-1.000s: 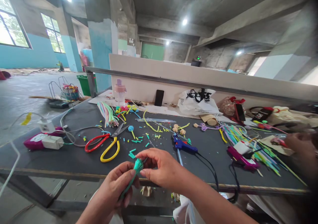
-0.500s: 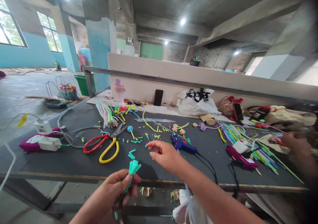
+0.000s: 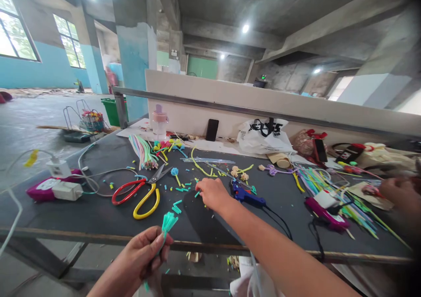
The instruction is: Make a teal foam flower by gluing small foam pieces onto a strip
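My left hand (image 3: pixel 146 248) is closed in front of the table edge, pinching a bunch of teal chenille stems (image 3: pixel 169 222). Their cut tips fan out above the thumb, and a teal end shows below the hand. My right hand (image 3: pixel 213 194) is low over the tabletop with its fingers curled down. What lies between its fingertips, if anything, is hidden. A short teal piece (image 3: pixel 197 195) is just below those fingers. More cut teal pieces (image 3: pixel 176 207) lie between the hands. Scissors (image 3: pixel 146 189) with one red and one yellow handle rest spread apart on the left.
A blue glue gun (image 3: pixel 246 196) lies right of my right hand, its cable trailing to the table edge. Magenta power strips (image 3: pixel 41 191) stand at both sides. Stem bundles (image 3: pixel 143 152), a bottle (image 3: pixel 159 126) and a phone (image 3: pixel 212 130) are behind. Another person's hand (image 3: pixel 399 194) is far right.
My right hand has moved down to the tabletop among the teal pieces, its fingers curling. My left hand, still holding the teal bunch, has shifted slightly left and down.
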The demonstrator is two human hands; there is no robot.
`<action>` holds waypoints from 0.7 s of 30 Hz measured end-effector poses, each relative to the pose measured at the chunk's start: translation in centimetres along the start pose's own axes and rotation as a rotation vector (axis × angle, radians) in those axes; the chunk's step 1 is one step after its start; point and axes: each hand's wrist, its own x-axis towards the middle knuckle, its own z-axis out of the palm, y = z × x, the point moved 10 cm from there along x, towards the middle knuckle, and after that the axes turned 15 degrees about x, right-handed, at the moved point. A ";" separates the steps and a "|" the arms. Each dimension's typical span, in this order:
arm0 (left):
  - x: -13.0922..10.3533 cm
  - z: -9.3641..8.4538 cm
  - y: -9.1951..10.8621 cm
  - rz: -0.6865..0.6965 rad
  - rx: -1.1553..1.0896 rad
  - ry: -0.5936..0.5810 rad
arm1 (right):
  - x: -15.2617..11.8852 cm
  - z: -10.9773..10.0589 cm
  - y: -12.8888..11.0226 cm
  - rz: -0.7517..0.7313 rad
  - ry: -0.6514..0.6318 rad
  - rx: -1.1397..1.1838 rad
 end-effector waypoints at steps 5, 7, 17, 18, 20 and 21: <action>-0.2 0.1 0.4 0.016 -0.010 -0.001 | 1.1 1.3 0.5 -0.051 -0.065 0.007; -0.5 0.4 0.5 -0.011 -0.010 0.004 | 1.1 1.0 0.6 -0.062 -0.046 0.052; -0.8 2.0 1.6 -0.005 0.119 0.001 | -4.2 -2.6 -1.0 -0.083 0.068 0.416; -0.7 2.1 1.5 -0.001 0.131 0.002 | -4.8 -2.7 -1.1 -0.099 0.067 0.406; -0.4 2.5 1.4 0.002 0.146 0.011 | -5.6 -2.6 -1.0 -0.133 0.069 0.344; -0.3 2.6 1.4 -0.001 0.153 0.017 | -5.7 -2.3 -0.7 -0.145 0.070 0.305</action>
